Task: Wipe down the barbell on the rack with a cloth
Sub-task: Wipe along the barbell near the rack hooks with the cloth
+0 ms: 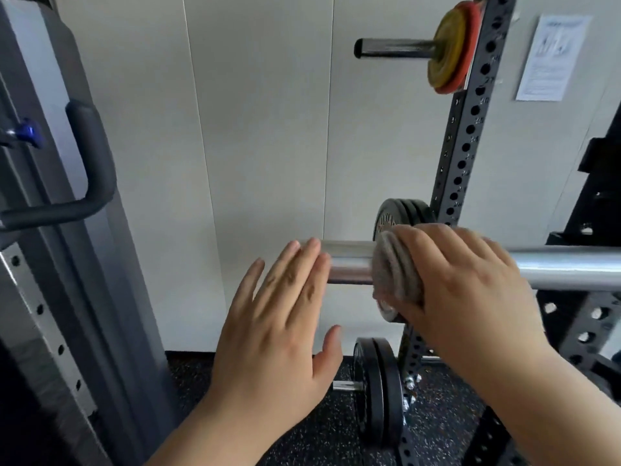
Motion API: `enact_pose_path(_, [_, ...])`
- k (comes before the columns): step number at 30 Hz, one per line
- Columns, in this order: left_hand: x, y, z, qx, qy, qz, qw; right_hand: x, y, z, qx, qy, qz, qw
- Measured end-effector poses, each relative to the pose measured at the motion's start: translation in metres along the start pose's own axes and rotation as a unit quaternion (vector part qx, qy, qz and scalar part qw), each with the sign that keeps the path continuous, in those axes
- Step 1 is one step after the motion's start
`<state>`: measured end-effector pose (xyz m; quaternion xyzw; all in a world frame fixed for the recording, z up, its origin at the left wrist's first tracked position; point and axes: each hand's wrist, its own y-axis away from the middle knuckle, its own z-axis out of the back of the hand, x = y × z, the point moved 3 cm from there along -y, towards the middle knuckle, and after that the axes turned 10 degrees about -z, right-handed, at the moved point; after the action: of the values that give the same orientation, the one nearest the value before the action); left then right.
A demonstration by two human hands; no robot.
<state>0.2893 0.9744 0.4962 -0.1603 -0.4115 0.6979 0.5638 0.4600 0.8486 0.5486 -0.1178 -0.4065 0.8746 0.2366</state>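
A shiny steel barbell [564,267] lies horizontally across the rack, its sleeve end [349,264] pointing left. My right hand [463,284] grips a grey cloth [396,274] that is wrapped round the sleeve. My left hand [279,327] hovers flat with straight fingers in front of the sleeve's free end; its fingertips overlap the tip of the bar, and I cannot tell whether they touch it. The cloth hides the part of the bar under my right hand.
The black perforated rack upright [467,146] rises behind the bar. Yellow and red plates [452,48] hang on an upper peg, black plates [400,216] on a middle one, more black plates [379,388] near the speckled floor. A grey machine frame with a handle [84,169] stands at left.
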Motion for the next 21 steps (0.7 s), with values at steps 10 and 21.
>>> enact_pose_path(10, [0.001, -0.002, 0.003, 0.005, 0.04, 0.041, 0.998, 0.072, -0.004, -0.025, -0.061, -0.012, 0.026, 0.998])
enact_pose_path(21, [0.033, 0.004, 0.007, 0.017, 0.047, 0.034, 0.998, 0.061, -0.041, -0.014, 0.078, 0.05, -0.007, 0.996])
